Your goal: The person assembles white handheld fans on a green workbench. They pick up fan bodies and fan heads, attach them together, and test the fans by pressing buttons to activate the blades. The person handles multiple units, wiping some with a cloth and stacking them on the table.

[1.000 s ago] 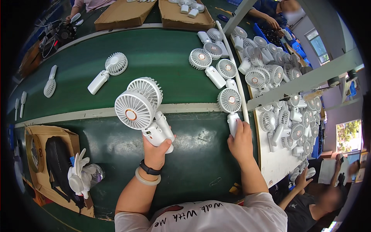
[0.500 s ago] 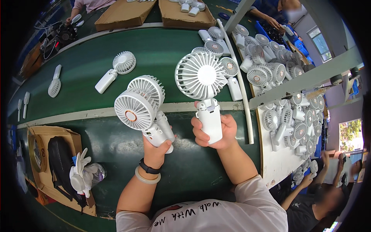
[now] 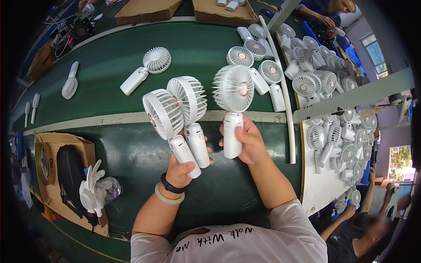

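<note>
Tan cardboard forms an open box (image 3: 90, 151), well to the left of the fingers of the left hand (image 3: 177, 174). Inside it are a brownish tape roll (image 3: 52, 168) and a black pouch (image 3: 70, 171). Nearer those fingers, a white many-bladed piece (image 3: 91, 197) stands just beside a clear jar (image 3: 116, 188).

Beyond the left fingers, a green belt (image 3: 101, 103) carries four loose fans (image 3: 157, 60), spaced out, the two farthest left looking thin and edge-on.

The left fingers are curled around two white handheld fans at once. The thumb lies across the handle of the outer fan (image 3: 184, 155); the other fingers, mostly hidden, wrap the inner fan (image 3: 197, 144). Both round grilles rise above the grip, side by side and tilted left.

To their right, apart from them, the right hand (image 3: 251, 142) grips a third fan (image 3: 233, 136), thumb pressed against the handle and fingertips showing at its left edge. Its grille, with a coppery centre, stands upright above the fingers and looks blurred.

Beyond the right fingertips lies a cluster of similar fans (image 3: 270, 71), bordered by a white rod (image 3: 288, 109). Farther right of those fingers, a pale tabletop (image 3: 312, 193) bears a heap of white fans (image 3: 316, 137).
</note>
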Tool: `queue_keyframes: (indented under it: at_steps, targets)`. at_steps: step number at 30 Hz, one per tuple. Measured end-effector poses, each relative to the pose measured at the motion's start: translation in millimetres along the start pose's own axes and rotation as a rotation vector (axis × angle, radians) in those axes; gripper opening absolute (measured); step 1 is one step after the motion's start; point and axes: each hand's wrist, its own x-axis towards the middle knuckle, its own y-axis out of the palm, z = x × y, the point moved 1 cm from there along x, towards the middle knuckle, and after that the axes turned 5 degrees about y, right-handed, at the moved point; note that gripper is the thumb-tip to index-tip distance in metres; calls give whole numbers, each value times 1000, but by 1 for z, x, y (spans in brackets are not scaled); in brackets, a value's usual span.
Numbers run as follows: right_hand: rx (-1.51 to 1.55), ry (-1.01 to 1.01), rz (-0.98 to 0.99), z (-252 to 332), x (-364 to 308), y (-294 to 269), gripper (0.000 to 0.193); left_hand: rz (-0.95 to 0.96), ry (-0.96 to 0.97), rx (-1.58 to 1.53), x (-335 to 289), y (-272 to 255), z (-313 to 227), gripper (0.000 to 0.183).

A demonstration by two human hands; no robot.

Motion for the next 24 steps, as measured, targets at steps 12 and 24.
queue_keyframes:
  at_steps: [12,24]
  targets:
    - [-345,-27,-222,-2,1,-1,38,11,-40,103,-3,-1,3,81]
    - [-331,-34,-272,-2,3,-7,37,19,-74,320,-4,-8,7,75]
